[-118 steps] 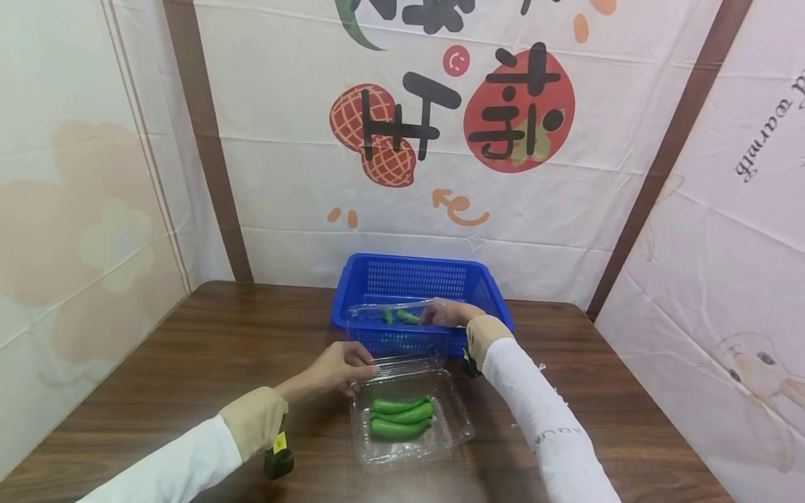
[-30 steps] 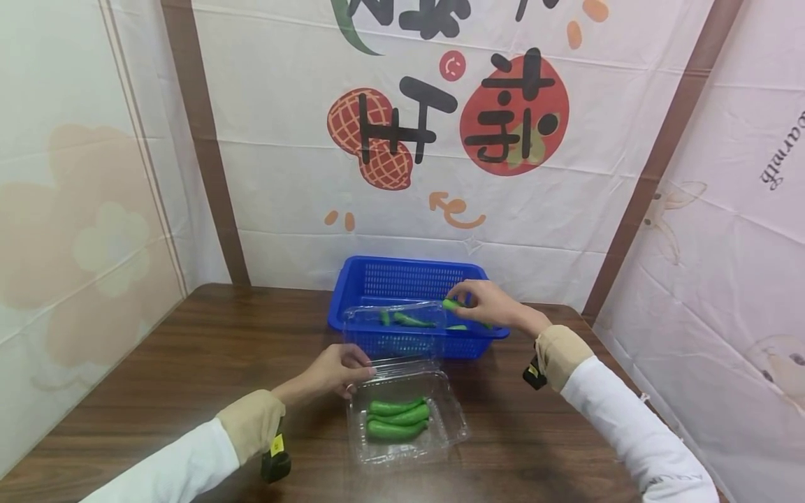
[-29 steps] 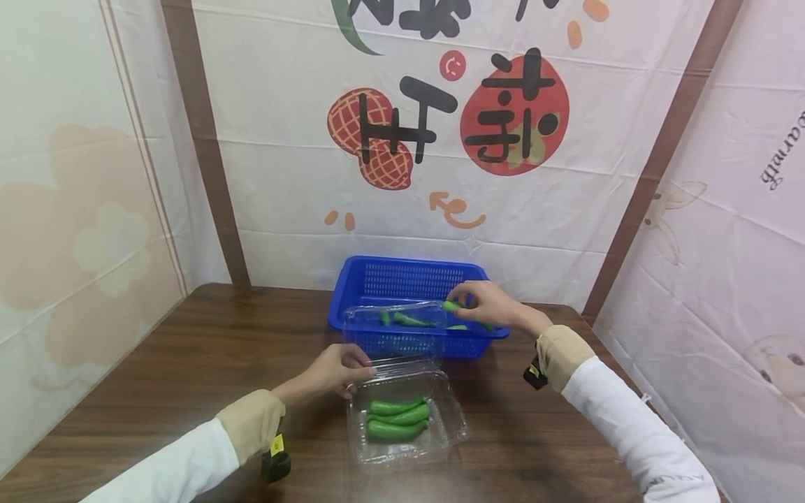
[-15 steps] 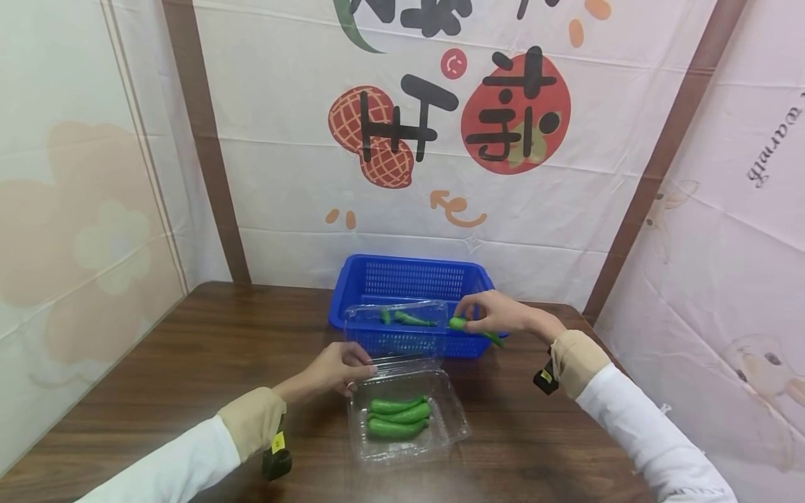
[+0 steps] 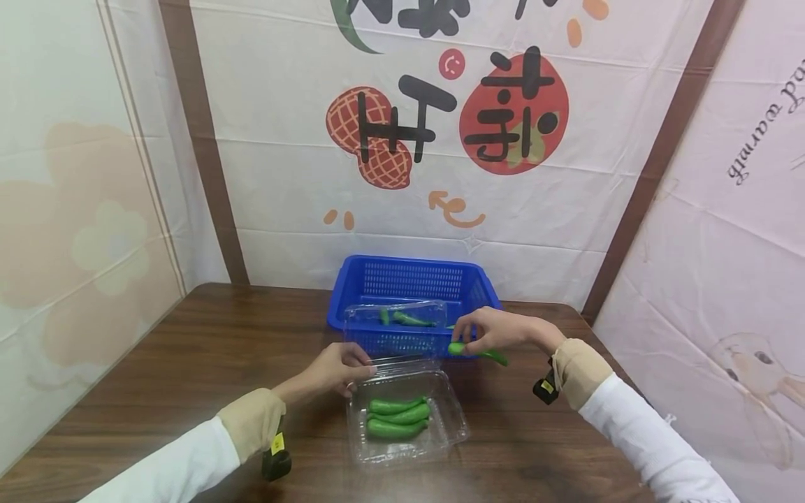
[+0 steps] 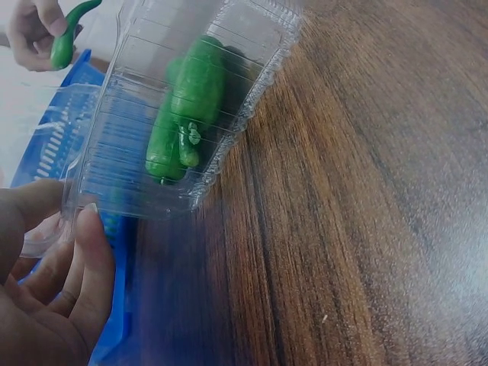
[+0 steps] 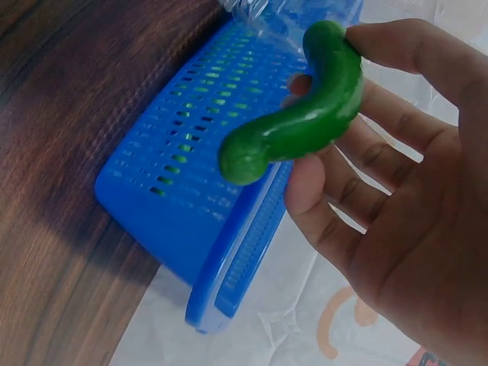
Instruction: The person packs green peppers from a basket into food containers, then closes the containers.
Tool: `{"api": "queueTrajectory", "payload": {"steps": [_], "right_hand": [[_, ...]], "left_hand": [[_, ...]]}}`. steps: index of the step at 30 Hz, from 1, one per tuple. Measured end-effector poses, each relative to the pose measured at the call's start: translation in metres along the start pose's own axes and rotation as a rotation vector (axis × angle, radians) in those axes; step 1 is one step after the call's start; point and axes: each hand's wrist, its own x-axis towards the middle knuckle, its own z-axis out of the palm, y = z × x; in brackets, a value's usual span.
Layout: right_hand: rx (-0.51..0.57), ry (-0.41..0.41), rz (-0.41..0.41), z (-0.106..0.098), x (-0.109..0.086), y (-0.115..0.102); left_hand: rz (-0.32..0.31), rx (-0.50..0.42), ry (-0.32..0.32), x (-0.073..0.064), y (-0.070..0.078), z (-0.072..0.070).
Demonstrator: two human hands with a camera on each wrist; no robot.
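Observation:
My left hand (image 5: pixel 339 368) pinches the left rear edge of a clear plastic clamshell box (image 5: pixel 449 426), near its hinge. In the left wrist view, the thumb and a finger (image 6: pixel 93 252) grip the rim. Three plump green chili peppers (image 5: pixel 399 428) lie side by side in the box's base, and its clear lid (image 5: pixel 358 323) stands raised against the basket. With fingertips and thumb, my right hand (image 5: pixel 499 328) holds another green chili pepper (image 7: pixel 324 107), curved and glossy, just in front of the basket's right front side. Its thin end points right in the head view.
A blue perforated basket (image 5: pixel 478 283) stands at the back of the brown wooden table (image 5: pixel 251 328), by the printed cloth wall. Several green peppers (image 5: pixel 411 319) in it show through the clear lid. The table spreads left and right of the box.
My right hand has come out of the basket with a green chili pepper and moved down and nearer, past the front rim. My left hand keeps its hold on the box.

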Motion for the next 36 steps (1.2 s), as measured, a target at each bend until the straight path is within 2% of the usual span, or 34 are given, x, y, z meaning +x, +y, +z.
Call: {"api": "queueTrajectory", "payload": {"steps": [15, 20, 27, 33, 36], "right_hand": [[-0.032, -0.070, -0.107, 0.013, 0.005, -0.028], [-0.074, -0.065, -0.167, 0.018, 0.010, -0.042], [-0.128, -0.051, -0.292, 0.023, 0.017, -0.060], [-0.125, -0.042, -0.297, 0.032, 0.023, -0.068], [-0.108, -0.026, -0.327, 0.034, 0.026, -0.071]], "left_hand": [[0.000, 0.001, 0.003, 0.000, 0.000, 0.001], [-0.001, 0.008, 0.002, -0.001, 0.000, 0.001], [-0.012, 0.018, 0.010, -0.001, 0.000, 0.002], [-0.012, 0.022, 0.004, 0.000, 0.000, 0.001], [-0.011, 0.026, 0.001, 0.000, -0.001, 0.000]]}}
